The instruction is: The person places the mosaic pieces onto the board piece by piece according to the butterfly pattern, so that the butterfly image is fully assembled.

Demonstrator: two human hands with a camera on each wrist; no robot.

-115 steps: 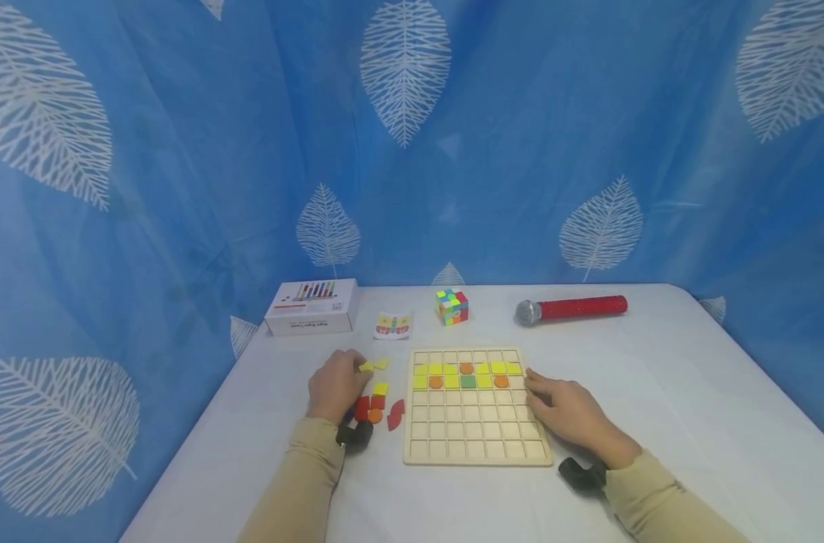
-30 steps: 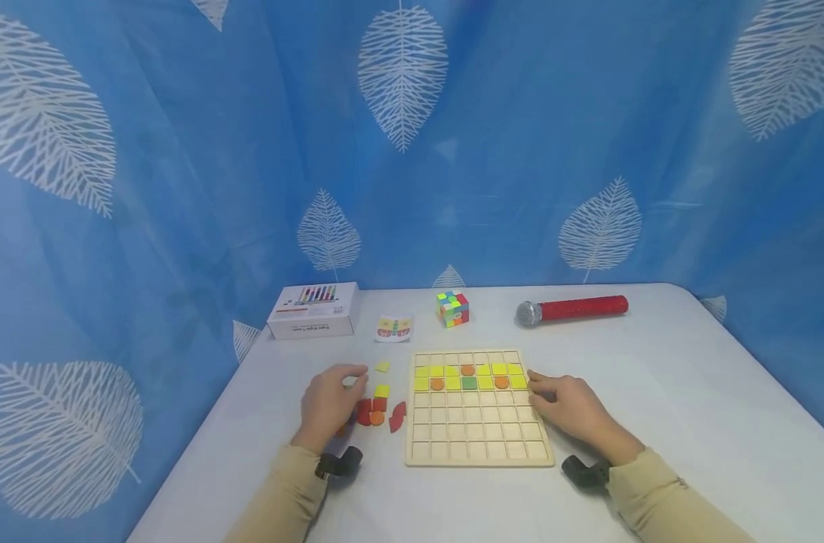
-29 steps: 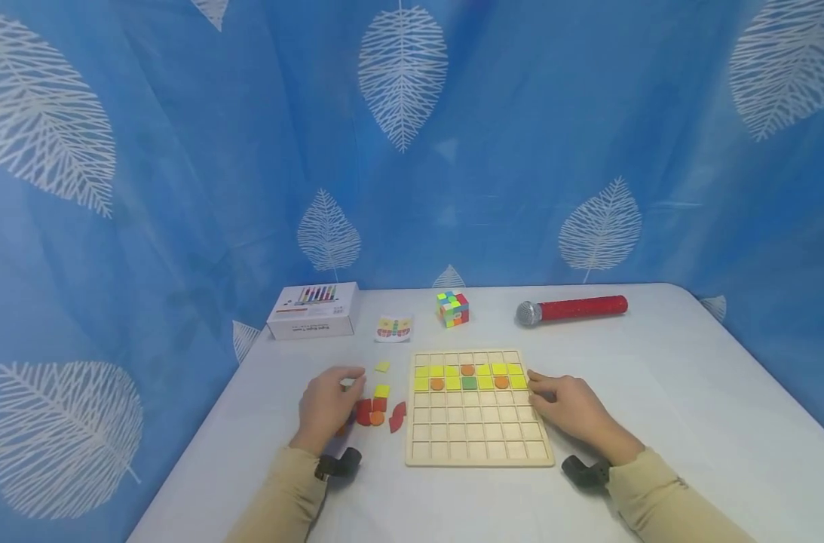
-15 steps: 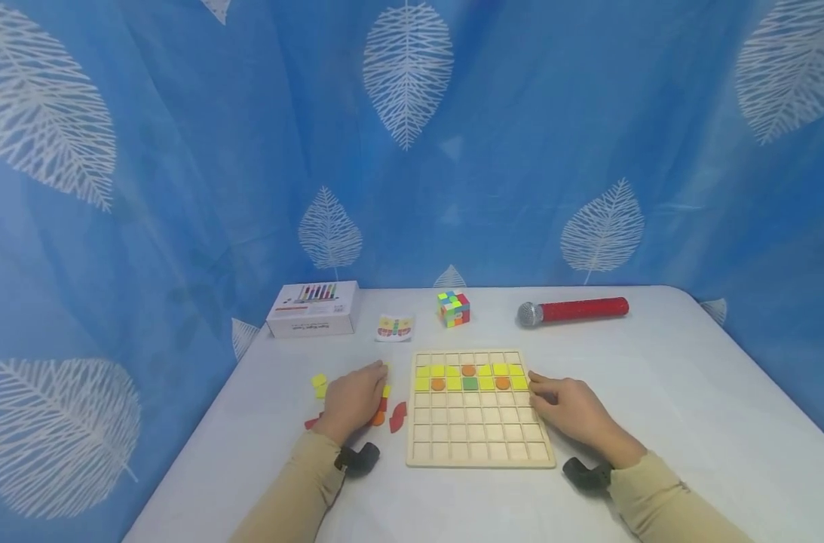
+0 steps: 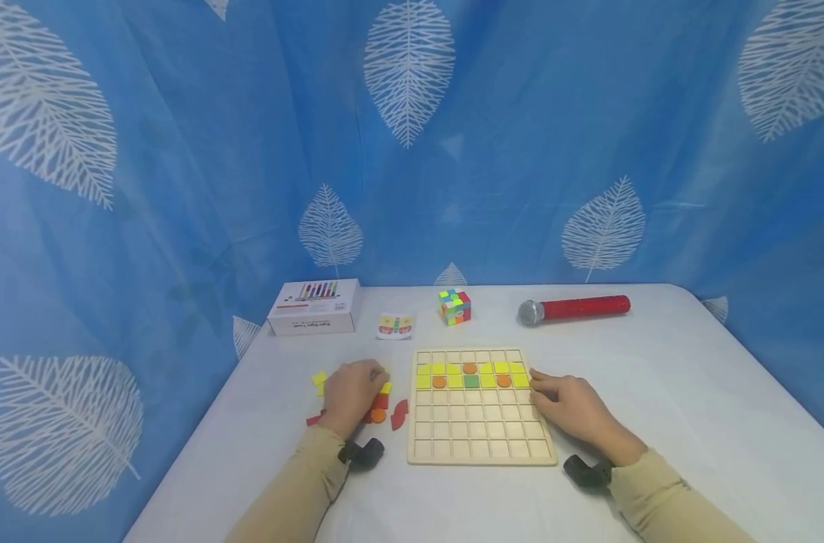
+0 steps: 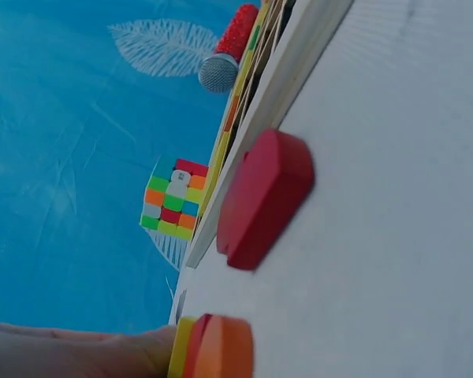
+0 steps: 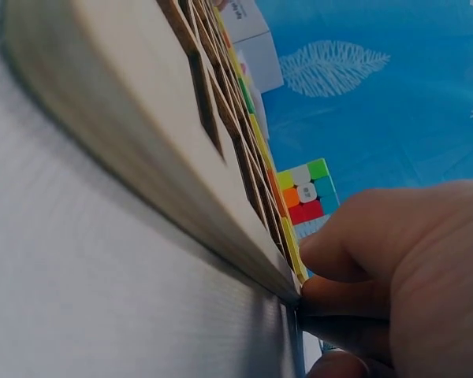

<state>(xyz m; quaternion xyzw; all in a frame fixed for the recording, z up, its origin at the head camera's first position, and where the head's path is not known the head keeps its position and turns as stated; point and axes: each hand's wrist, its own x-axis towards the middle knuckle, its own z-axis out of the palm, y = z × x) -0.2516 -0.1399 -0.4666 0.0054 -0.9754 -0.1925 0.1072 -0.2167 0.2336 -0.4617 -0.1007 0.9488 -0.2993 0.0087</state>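
Observation:
My left hand (image 5: 349,394) is bent over a small pile of coloured tiles left of the board. Its fingertips are at a yellow tile (image 5: 387,370); whether they pinch it is hidden. Beside the hand lie red tiles (image 5: 383,400) and an orange round tile (image 5: 378,415). Two red curved tiles (image 5: 399,415) lie nearer the board. At the right edge of the wooden grid board (image 5: 452,451), my right hand (image 5: 574,407) grips the rim between thumb and finger, seen close in the right wrist view. Two board rows bear yellow tiles, orange rounds and a green square (image 5: 471,381).
Behind the board stand a white box (image 5: 313,307), a pattern card (image 5: 394,326) and a puzzle cube (image 5: 455,308). A red microphone (image 5: 574,308) lies at the back right. Yellow tiles (image 5: 319,378) and a red tile (image 5: 313,420) lie left of my left hand.
My left hand has moved right across the pile, uncovering yellow and red tiles on its left and covering others. The right hand stays at the board's edge. The tiles on the board look the same.

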